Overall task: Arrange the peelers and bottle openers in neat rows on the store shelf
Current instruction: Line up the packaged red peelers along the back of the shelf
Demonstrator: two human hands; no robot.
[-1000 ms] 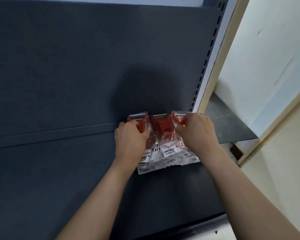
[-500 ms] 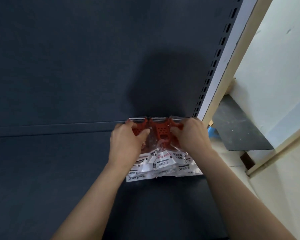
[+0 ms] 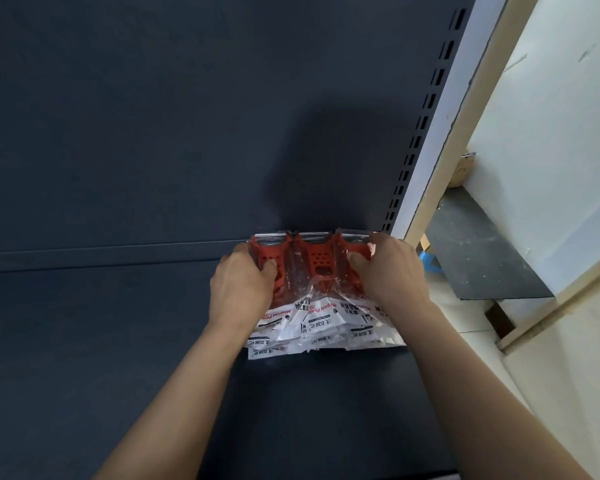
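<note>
Red plastic peelers [image 3: 317, 265], each sealed in a clear sleeve with a white label, lie at the back of the dark shelf [image 3: 118, 341]. Their blade ends touch the back panel [image 3: 153, 133], just beside the slotted upright [image 3: 426, 133].

The left hand [image 3: 243, 289] has its fingers curled round the left stack [image 3: 267, 251]. The right hand [image 3: 388, 275] grips the right stack [image 3: 352, 247] the same way. Both hands press inward on the middle stack [image 3: 317, 268], which neither one holds.

The likely trouble is that squeeze. The sleeves look slick, so pressure from both sides could buckle the middle stack upward or make packets slide over one another. The labels [image 3: 323, 327] already fan out unevenly at the front edge, and letting go abruptly could let them splay further and spoil the row.

By count, there are three stacks side by side. The overlapping labels suggest several packets in each, though how many cannot be told. Two hands are in view, and no bottle openers.
</note>
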